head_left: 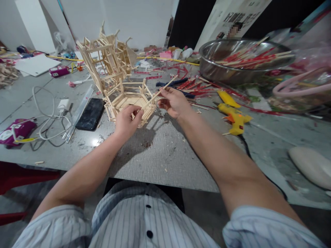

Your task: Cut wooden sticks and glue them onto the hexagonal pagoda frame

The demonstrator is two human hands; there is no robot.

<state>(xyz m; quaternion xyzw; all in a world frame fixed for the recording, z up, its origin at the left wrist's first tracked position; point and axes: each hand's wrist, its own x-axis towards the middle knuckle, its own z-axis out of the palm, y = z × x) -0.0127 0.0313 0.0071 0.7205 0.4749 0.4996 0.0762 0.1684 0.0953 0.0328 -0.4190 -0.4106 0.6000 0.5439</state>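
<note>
A low hexagonal frame of pale wooden sticks (129, 98) sits on the grey table (160, 162) in front of me. My left hand (128, 120) grips its near wall, fingers curled over the rim. My right hand (174, 101) pinches a thin wooden stick (159, 92), which slants down-left across the frame toward my left fingers. Behind the frame stands a taller tower of the same sticks (106, 58).
A black phone (91, 113), a clear ruler (80, 112) and a white charger with cable (63, 105) lie left of the frame. A yellow glue gun (234, 119) lies to the right. A steel bowl of red sticks (243, 58) stands back right. Loose red sticks are scattered nearby.
</note>
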